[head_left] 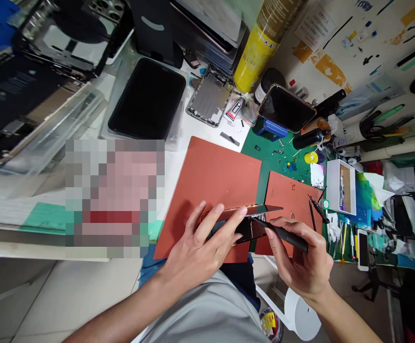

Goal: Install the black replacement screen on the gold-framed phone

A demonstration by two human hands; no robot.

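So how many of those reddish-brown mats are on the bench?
2. The larger mat lies under the left hand; the smaller mat lies to its right, above the right hand. Clutter may hide others.

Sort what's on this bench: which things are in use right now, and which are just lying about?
In use: left hand holding the opened phone; right hand holding a black tool to it; red mat underneath.

Lying about: yellow can, glue tube, bare phone frame, black screen, propped phone, tweezers.
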